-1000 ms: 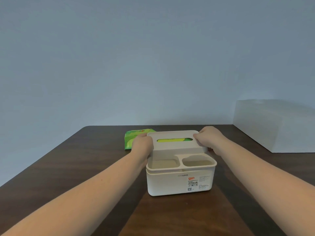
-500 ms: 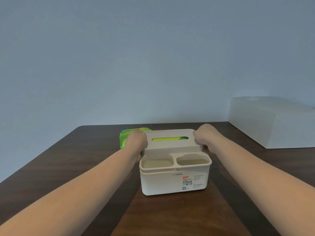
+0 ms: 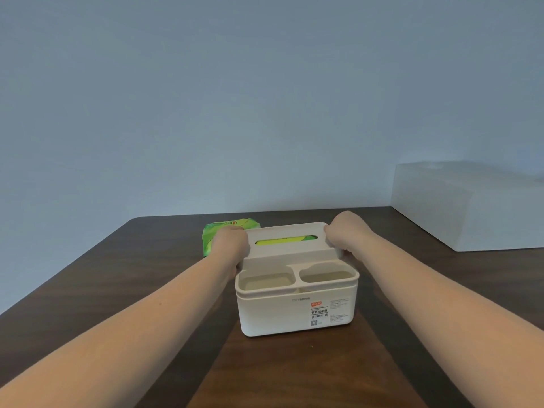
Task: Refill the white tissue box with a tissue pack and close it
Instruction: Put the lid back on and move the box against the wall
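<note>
White tissue box point(image 3: 297, 307): stands on dark wood table point(image 3: 123, 278), centre, label facing the viewer; two empty front compartments. Lid point(image 3: 287, 240): on top, green pack visible through its slot. Left hand point(image 3: 228, 242): curled on lid's left end. Right hand point(image 3: 347, 234): curled on lid's right end. Second green tissue pack point(image 3: 210, 235): on the table behind the left hand. Large white box point(image 3: 471, 207): far right.

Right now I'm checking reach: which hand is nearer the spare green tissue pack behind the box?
Left. The left hand grips the white tissue box lid's left end, right beside the green tissue pack; the right hand holds the lid's far end.
</note>
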Demonstrator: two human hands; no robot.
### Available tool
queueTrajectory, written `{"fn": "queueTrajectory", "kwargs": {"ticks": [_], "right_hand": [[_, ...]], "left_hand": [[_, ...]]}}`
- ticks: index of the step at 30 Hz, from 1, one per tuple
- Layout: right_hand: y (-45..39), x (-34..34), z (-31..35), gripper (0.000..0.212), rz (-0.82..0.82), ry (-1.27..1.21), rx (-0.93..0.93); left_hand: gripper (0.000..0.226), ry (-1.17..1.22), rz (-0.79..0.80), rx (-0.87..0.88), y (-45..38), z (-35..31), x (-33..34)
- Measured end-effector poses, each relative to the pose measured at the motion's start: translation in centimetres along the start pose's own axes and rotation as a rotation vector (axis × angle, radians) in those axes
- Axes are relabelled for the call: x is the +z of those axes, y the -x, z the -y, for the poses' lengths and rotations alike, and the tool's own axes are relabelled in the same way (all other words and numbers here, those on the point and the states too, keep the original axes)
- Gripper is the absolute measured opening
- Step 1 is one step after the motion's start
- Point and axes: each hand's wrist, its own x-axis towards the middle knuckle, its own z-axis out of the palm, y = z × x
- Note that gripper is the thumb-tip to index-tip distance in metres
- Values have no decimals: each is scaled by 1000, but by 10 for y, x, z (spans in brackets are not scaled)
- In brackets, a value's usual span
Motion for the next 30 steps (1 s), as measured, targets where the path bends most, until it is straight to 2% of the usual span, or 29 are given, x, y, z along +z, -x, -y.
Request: {"fn": "queueTrajectory", "kwargs": {"ticks": [3, 5, 7, 10, 15, 21, 23, 26, 30], "right_hand": [[-6, 2, 0, 23, 39, 2, 16], [-9, 4, -1, 16, 54, 55, 2], [-2, 4, 1, 16, 51, 69, 6], [8, 3, -1, 37, 51, -44, 23], [22, 1, -18, 48, 56, -218, -35], [43, -5, -46, 32, 157, -449, -138], [49, -4, -59, 30, 214, -516, -178], [56, 2, -73, 35, 286, -547, -183], [62, 2, -68, 34, 240, -439, -198]], "left_hand": [[40, 144, -16, -33, -7, 2, 1], [37, 142, -15, -6, -6, 2, 3], [31, 240, -47, 11, -1, 4, 3], [34, 299, -51, 42, 5, 10, -1], [38, 251, 101, 40, 36, 23, -15], [25, 372, 244, 146, 60, 50, -25], [19, 338, 230, 190, 66, 58, -24], [23, 259, 104, 214, 75, 61, -19], [27, 268, 75, 230, 77, 62, -19]]}}
